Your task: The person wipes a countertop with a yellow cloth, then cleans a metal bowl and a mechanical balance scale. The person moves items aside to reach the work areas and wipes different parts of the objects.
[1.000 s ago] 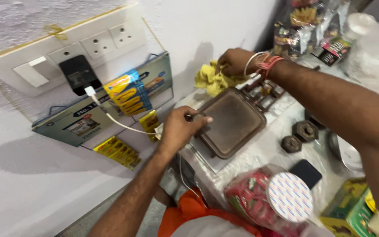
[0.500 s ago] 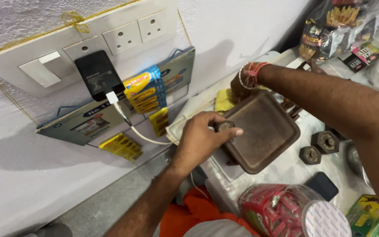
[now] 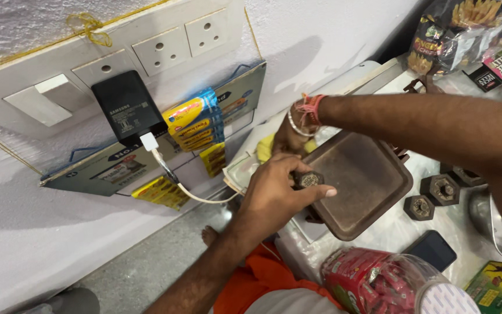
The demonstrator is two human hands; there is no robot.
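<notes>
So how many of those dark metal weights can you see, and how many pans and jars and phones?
Hexagonal weights: 4, one in the left hand at, three on the counter
Scale pan: 1
Plastic jar of red sweets: 1
Phone: 1
Total: 7

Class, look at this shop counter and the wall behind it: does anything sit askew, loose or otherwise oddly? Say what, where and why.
Yes. The socket board slants across the wall, with yellow string knotted at its top edge. The card rack below tilts too. The left hand holds a hexagonal weight at the rim of the brown pan.
</notes>
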